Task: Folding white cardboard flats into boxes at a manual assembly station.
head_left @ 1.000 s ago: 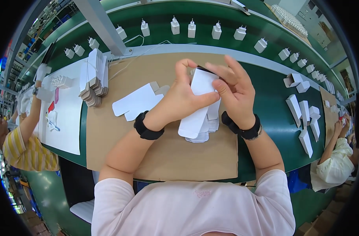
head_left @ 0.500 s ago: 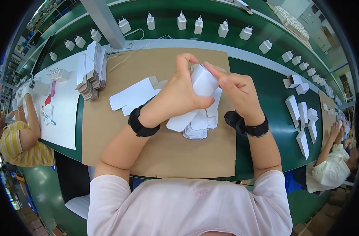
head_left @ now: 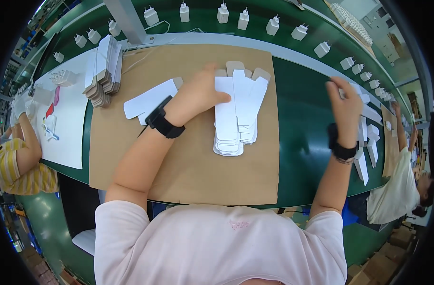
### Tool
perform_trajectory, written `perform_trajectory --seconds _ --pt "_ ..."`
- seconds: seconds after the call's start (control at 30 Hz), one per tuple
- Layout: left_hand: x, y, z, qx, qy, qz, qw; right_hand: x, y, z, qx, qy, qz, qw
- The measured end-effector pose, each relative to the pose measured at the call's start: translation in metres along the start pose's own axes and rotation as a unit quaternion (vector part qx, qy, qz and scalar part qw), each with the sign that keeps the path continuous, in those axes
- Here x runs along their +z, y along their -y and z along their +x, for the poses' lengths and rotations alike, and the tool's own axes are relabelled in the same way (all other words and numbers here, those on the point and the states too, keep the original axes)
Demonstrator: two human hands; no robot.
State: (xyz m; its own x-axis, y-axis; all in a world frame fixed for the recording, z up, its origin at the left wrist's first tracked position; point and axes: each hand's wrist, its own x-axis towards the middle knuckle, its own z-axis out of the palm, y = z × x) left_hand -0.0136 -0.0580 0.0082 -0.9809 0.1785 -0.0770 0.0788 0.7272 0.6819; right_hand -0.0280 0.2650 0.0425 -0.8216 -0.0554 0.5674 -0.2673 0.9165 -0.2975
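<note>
Pressing our left hand (head_left: 200,97) flat on the flat white carton blanks (head_left: 236,114) at twelve o'clock, we pinch a folded carton (head_left: 352,90) in our right hand (head_left: 344,102) at two o'clock; most blanks remain unfolded.

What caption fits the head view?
Left hand rests on flat white cartons; right hand reaches to folded boxes beside the belt.

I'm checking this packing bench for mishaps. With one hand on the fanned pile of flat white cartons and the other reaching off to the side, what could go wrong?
1. The pile of flat cartons is fanned, and only the left hand rests on it; a nudge might scatter it.
2. The right hand reaches among folded boxes near the belt's edge and could knock them off.
</note>
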Motion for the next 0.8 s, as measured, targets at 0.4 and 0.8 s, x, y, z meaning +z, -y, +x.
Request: perform_trajectory --seconds 0.4,0.8 --pt "-0.010 -0.037 -0.022 0.082 -0.129 -0.243 0.958 0.063 0.127 -0.017 0.038 0.237 0.347 0.907" --pt "0.009 -0.025 -0.012 0.178 -0.070 -0.343 0.920 0.046 0.116 -0.003 -0.011 0.178 0.563 0.807"
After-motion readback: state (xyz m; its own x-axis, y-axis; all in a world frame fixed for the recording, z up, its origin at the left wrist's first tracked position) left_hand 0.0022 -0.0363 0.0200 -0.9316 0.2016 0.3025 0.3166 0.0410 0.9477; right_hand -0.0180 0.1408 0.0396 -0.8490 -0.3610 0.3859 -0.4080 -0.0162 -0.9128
